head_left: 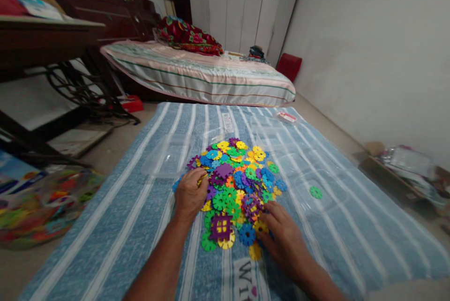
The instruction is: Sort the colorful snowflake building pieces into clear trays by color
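A heap of colourful plastic notched discs (230, 196), the interlocking snowflake kind, lies on a blue striped cloth (140, 226). At the heap's left edge, my left hand (190, 193) is closed with a yellow notched disc (201, 179) at its fingertips. My right hand (283, 233) is low on the right side of the heap, its thumb and fingers around another yellow disc (260, 227). Near that hand lie a blue disc (247, 234) and a purple square window piece (221, 227). The palms of both hands are hidden.
Clear plastic trays (168, 155) lie left and right of the heap. One green disc (315, 192) sits apart on the right. Beyond the cloth stands a bed (211, 76). A bag of colourful pieces (45, 207) is at the left, a box (401, 179) at the right.
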The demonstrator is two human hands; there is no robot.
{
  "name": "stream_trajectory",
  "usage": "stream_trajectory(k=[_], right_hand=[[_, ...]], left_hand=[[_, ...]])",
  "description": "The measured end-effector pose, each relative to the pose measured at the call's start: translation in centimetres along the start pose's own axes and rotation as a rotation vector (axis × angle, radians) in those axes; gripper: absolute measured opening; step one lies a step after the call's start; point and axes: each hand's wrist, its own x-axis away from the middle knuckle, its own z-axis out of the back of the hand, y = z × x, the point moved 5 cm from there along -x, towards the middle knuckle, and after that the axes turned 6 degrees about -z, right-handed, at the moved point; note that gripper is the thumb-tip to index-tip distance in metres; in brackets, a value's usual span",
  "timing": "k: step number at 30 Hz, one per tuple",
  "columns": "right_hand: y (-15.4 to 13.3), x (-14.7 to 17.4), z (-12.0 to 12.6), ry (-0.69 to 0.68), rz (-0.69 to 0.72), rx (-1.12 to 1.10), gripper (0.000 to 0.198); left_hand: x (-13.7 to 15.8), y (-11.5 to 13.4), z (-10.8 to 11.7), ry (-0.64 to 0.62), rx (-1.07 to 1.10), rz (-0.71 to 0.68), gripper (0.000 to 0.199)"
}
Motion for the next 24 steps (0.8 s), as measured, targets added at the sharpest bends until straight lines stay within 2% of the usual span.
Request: stream_trajectory(k=[2, 6, 8, 13, 15, 17, 19, 22, 24], right_hand=[[0.0, -0.4, 0.2, -0.026, -0.01, -0.058, 0.013], [1.2, -2.1, 1.7, -0.046, -0.049, -0.135, 0.014], [2.4, -3.8, 3.3, 0.038, -0.063, -0.114, 0.014], [6.6, -8.4, 8.1, 0.419, -0.144, 0.162, 0.018], [7.8, -9.5, 8.6, 0.449, -0.193, 0.268, 0.021], [8.5, -10.1, 7.9, 0.331, -0.219, 0.355, 0.022], [9.0, -10.3, 6.4, 0.132, -0.257, 0.453, 0.022], [9.9, -10.5, 4.5, -0.138, -0.364, 0.599, 0.023], [10.4, -10.8, 3.9, -0.255, -0.435, 0.656, 0.022]], left_hand=[[0.0, -0.1, 0.0, 0.005, 0.001, 0.0, 0.02], [0.0, 0.0, 0.0, 0.004, 0.002, 0.0, 0.02], [-0.1, 0.0, 0.0, -0.002, 0.002, 0.002, 0.02], [-0.1, -0.2, -0.1, -0.005, 0.005, 0.017, 0.018], [-0.1, -0.2, -0.1, -0.009, 0.011, 0.014, 0.018], [-0.1, -0.2, -0.1, -0.008, 0.016, 0.012, 0.018], [-0.1, -0.2, 0.0, -0.005, 0.015, 0.01, 0.018], [-0.1, -0.1, 0.0, -0.005, 0.007, 0.01, 0.019], [-0.1, 0.0, 0.0, -0.01, 0.008, 0.011, 0.019]])
